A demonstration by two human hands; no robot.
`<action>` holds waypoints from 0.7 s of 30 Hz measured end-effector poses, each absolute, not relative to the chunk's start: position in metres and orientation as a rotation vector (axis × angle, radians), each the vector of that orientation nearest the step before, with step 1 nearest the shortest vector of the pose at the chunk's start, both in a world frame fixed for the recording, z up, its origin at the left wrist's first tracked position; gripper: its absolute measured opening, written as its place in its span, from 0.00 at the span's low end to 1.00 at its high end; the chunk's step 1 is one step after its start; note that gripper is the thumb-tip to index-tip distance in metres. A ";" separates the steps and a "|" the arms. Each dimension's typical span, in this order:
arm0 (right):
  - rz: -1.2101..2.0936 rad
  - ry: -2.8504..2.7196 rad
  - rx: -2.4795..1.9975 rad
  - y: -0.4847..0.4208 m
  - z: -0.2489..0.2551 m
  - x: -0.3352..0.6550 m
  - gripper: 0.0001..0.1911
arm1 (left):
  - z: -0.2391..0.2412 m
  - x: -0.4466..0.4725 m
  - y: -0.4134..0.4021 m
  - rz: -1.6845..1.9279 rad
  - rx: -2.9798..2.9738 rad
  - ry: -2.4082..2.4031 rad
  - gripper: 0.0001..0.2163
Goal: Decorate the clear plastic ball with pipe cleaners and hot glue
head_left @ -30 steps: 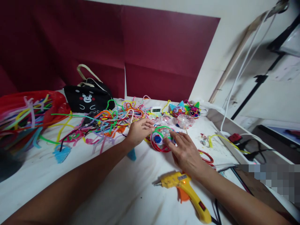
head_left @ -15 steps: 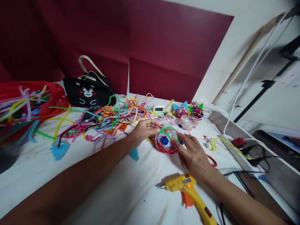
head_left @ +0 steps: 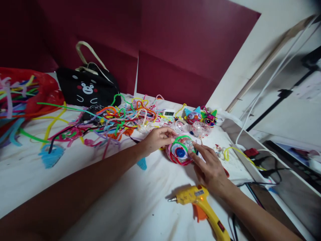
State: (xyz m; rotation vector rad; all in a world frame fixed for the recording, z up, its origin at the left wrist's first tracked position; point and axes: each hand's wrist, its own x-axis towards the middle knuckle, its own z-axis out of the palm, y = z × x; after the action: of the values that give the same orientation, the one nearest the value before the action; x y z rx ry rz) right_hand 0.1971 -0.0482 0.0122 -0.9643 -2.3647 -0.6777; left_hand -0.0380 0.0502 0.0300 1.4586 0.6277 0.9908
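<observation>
Between my hands sits a clear ball (head_left: 175, 158) wrapped with pink and red pipe cleaners, with a blue button (head_left: 180, 153) as an eye on its front. A green pipe cleaner (head_left: 181, 138) curves over its top. My left hand (head_left: 159, 139) is closed at the ball's upper left, fingertips pinched at the pipe cleaner's end. From the right, my right hand (head_left: 210, 165) grips the ball, index finger pressed on its front near the button; its thumb is partly hidden. Below lies a yellow glue gun (head_left: 198, 197), its small light glowing orange, nozzle pointing left.
Tangled pipe cleaners (head_left: 135, 115) spread behind my left arm, near a black bag (head_left: 87, 88) and a blue fuzzy piece (head_left: 51, 155). Two finished-looking figures (head_left: 194, 116), clear half-shells (head_left: 201, 130) and a small digital clock (head_left: 168, 113) stand behind. Cables and a red plug (head_left: 251, 153) lie right.
The camera view has shifted slightly. Both hands stay at the ball, which appears turned a little, and my right fingers have moved slightly over its front. The glue gun lies unmoved.
</observation>
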 end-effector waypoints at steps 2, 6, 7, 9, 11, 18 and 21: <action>-0.681 -2.357 -0.967 -0.048 0.011 0.198 0.28 | 0.033 -0.038 0.049 0.965 1.520 0.618 0.09; -0.691 -2.365 -0.963 -0.049 0.010 0.200 0.28 | 0.036 -0.038 0.048 0.981 1.601 0.626 0.06; -0.694 -2.367 -0.962 -0.050 0.010 0.200 0.28 | 0.036 -0.037 0.048 0.989 1.619 0.636 0.05; -0.693 -2.367 -0.963 -0.052 0.010 0.201 0.28 | 0.035 -0.036 0.047 1.011 1.655 0.651 0.04; -0.686 -2.364 -0.974 -0.053 0.010 0.201 0.28 | 0.032 -0.034 0.046 1.049 1.683 0.657 0.04; -0.663 -2.320 -0.963 -0.054 0.007 0.199 0.29 | 0.022 -0.030 0.040 1.284 1.897 0.673 0.02; -0.666 -2.308 -0.948 -0.054 0.006 0.197 0.29 | 0.022 -0.028 0.034 1.331 1.996 0.718 0.05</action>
State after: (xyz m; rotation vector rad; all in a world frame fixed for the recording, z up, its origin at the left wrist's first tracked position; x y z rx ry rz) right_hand 0.1968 -0.0539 0.0064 -0.9476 -2.3077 -0.6661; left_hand -0.0283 0.0341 0.0219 1.9958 0.7178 1.3312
